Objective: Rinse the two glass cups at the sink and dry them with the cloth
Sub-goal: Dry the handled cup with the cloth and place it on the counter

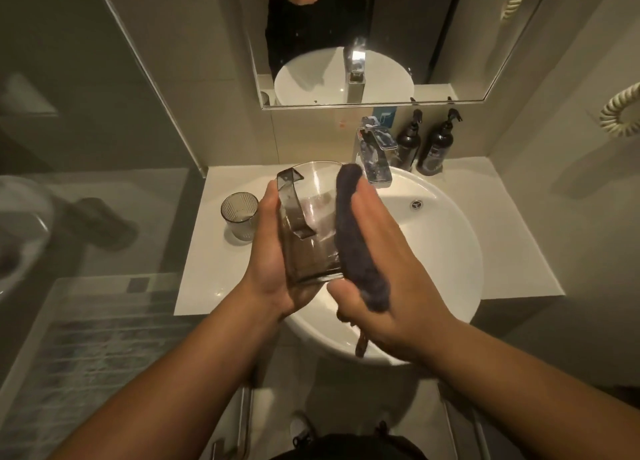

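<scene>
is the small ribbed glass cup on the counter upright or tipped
Upright: the small ribbed glass cup stands on its base on the white counter, its open rim facing up.

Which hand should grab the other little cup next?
Probably the left hand. The ribbed cup stands on the counter just beside it, on the left. The right hand presses the cloth and sits farther away, over the sink.
</scene>
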A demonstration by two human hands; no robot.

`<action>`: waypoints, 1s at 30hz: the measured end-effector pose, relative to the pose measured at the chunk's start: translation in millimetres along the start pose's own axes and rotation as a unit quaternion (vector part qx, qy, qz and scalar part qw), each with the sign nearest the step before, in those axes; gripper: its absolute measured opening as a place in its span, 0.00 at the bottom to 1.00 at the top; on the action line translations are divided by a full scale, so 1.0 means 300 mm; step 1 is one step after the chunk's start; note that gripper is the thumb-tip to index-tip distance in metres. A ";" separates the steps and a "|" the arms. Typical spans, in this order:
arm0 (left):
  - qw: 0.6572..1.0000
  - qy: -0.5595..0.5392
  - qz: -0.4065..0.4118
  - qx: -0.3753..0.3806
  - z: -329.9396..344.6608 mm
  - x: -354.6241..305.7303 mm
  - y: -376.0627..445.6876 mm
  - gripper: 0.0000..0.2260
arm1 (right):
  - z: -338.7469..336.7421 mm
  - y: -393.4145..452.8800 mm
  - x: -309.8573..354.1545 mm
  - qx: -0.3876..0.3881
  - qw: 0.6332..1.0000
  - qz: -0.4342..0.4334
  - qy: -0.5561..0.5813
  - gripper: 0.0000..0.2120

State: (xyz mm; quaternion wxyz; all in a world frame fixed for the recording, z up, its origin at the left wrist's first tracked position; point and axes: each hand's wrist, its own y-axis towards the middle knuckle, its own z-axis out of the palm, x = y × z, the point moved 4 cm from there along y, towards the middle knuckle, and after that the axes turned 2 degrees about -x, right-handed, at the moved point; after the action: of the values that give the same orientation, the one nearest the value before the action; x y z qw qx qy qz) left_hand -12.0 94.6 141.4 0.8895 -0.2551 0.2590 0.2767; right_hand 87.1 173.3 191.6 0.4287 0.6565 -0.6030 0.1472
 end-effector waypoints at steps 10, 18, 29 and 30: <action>0.988 0.109 0.036 -0.099 0.024 -0.041 0.011 0.31 | -0.044 0.031 -0.024 -0.057 0.991 0.109 0.053 0.40; 0.996 0.067 0.043 -0.045 0.054 -0.069 -0.034 0.37 | -0.091 0.067 -0.023 -0.074 0.990 0.012 -0.123 0.39; 0.994 0.089 0.058 -0.039 0.094 -0.031 -0.027 0.22 | -0.050 0.018 0.045 -0.041 0.970 -0.131 -0.199 0.39; 0.993 0.086 0.062 -0.048 0.092 -0.032 -0.026 0.23 | -0.060 0.029 0.036 -0.047 0.977 -0.105 -0.181 0.39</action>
State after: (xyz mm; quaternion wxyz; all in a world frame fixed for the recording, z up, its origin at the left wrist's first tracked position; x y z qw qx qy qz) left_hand -5.2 102.0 170.0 0.8315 -0.3042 0.3365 0.3205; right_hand 87.5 180.4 213.1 0.3559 0.7113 -0.6043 -0.0484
